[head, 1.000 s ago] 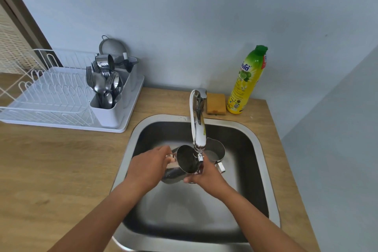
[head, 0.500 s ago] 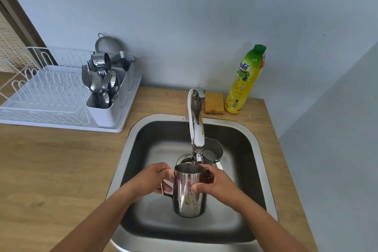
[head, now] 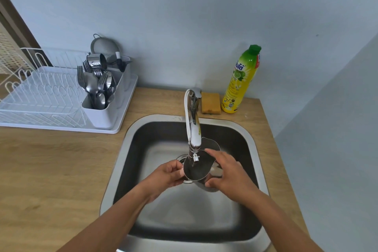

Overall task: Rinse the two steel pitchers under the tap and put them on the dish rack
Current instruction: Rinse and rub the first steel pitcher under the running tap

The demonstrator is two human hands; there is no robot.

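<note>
A steel pitcher (head: 195, 169) is held tilted under the tap spout (head: 194, 129), its mouth facing me. My left hand (head: 166, 174) grips its handle side. My right hand (head: 229, 172) wraps its right wall, the thumb on the rim. Behind it in the steel sink (head: 139, 141) stands the second steel pitcher (head: 210, 144), mostly hidden by the tap and the held one. The white dish rack (head: 47, 96) sits on the counter at the left.
A white cutlery holder (head: 102, 115) with forks, spoons and a steel cup stands at the rack's right end. A yellow sponge (head: 210, 103) and a yellow-green dish soap bottle (head: 238, 82) stand behind the sink. Wooden counter (head: 51, 165) lies left of the sink.
The pitcher was upright and lower in the sink half a second ago; both hands have raised it back under the spout and tilted its mouth toward me.
</note>
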